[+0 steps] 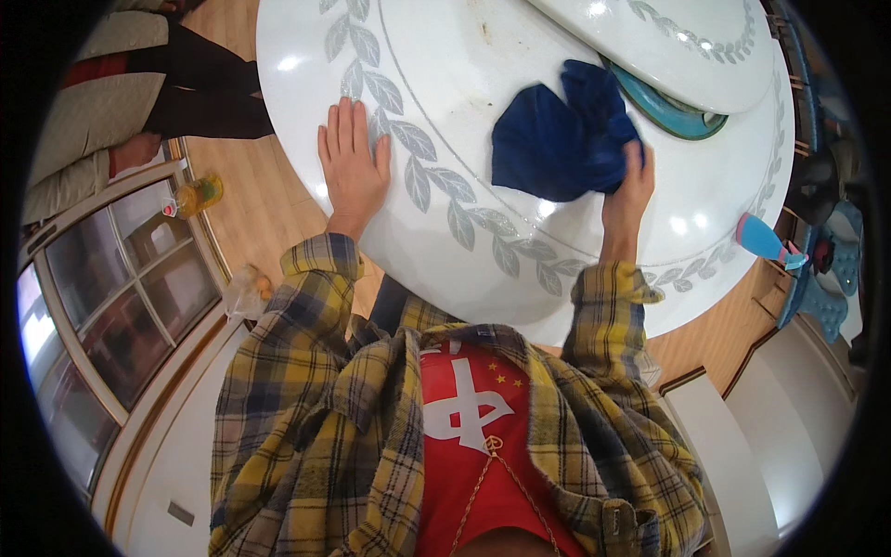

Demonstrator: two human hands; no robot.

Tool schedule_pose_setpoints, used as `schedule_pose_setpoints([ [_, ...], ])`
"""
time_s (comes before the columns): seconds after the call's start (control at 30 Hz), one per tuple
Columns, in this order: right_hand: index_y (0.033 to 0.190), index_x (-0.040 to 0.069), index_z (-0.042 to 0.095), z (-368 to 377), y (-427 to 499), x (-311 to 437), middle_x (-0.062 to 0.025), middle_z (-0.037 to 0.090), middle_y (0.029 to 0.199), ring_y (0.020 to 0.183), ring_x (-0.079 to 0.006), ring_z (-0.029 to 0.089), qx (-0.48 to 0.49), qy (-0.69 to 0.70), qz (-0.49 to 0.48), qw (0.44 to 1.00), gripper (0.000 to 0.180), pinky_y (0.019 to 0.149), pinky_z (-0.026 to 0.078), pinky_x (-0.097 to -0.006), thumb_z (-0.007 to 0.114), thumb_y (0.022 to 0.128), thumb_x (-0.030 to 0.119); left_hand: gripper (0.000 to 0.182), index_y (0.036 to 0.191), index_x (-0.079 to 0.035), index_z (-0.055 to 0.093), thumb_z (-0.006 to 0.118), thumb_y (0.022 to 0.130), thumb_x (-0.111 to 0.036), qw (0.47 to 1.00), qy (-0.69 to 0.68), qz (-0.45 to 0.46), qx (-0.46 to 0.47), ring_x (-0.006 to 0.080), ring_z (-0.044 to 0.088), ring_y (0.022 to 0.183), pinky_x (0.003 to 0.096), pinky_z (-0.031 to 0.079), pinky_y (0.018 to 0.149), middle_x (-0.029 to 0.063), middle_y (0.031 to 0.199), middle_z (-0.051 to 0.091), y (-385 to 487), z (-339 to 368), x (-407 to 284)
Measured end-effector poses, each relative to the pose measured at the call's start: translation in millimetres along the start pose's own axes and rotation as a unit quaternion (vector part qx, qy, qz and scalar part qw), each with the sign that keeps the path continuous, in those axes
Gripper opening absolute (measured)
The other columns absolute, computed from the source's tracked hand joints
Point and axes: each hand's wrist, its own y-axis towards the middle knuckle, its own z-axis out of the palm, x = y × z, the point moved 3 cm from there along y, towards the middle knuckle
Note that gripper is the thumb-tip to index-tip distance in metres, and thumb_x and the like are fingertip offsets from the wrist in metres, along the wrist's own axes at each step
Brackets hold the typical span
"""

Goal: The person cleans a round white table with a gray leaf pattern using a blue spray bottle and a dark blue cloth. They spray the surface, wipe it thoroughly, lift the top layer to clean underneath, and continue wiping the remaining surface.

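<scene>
My left hand lies flat, palm down, on the rim of a round white table with a grey leaf pattern. Its fingers are straight and it holds nothing. To the right, my right hand grips the right side of a bunched dark blue cloth, which rests on the tabletop and partly hides the fingers. Brownish specks mark the white surface above the cloth. Just beyond the cloth, a teal dish is partly covered by the raised round white turntable.
A blue and pink spray bottle lies at the table's right edge. Another person is at the upper left. A bottle of yellow liquid and a clear plastic bag with round items are left of the table. Blue chairs stand at the right.
</scene>
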Motion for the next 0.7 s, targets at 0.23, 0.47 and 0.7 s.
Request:
schedule_pose_setpoints([
  [0.23,0.113,0.000,0.056,63.7,-64.5,-27.5,-0.0215,0.040,0.150,0.139,-0.0380,0.036,0.155,-0.515,-0.273,0.798,0.058,0.114,0.022,-0.0544,0.084,0.070,0.027,0.057,0.148,0.000,0.034,0.049,0.100,-0.026,1.000,-0.009,-0.002,0.005,0.0353,0.024,0.146,0.0505,0.015,0.119,0.0192,0.155,0.032,3.1,-6.2,-4.2],
  [0.47,0.114,0.002,0.057,168.0,43.4,-28.8,-0.0184,0.048,0.143,0.133,-0.0353,0.043,0.127,-0.440,-0.372,0.807,0.059,0.113,0.025,-0.0550,0.078,0.069,0.033,0.058,0.148,0.001,0.034,0.050,0.099,-0.025,1.000,-0.002,-0.013,0.012,0.0344,0.024,0.146,0.0501,0.015,0.119,0.0190,0.156,0.030,3.8,-8.5,-7.1],
  [0.7,0.120,0.003,0.060,217.4,91.2,-20.5,-0.0139,0.062,0.125,0.118,-0.0323,0.054,0.183,-0.402,-0.359,0.822,0.064,0.106,0.036,-0.0444,0.077,0.066,0.031,0.061,0.146,0.003,0.037,0.054,0.095,-0.026,1.000,0.001,-0.005,0.013,0.0361,0.025,0.145,0.0509,0.016,0.118,0.0205,0.155,0.032,1.8,-8.7,-3.9],
])
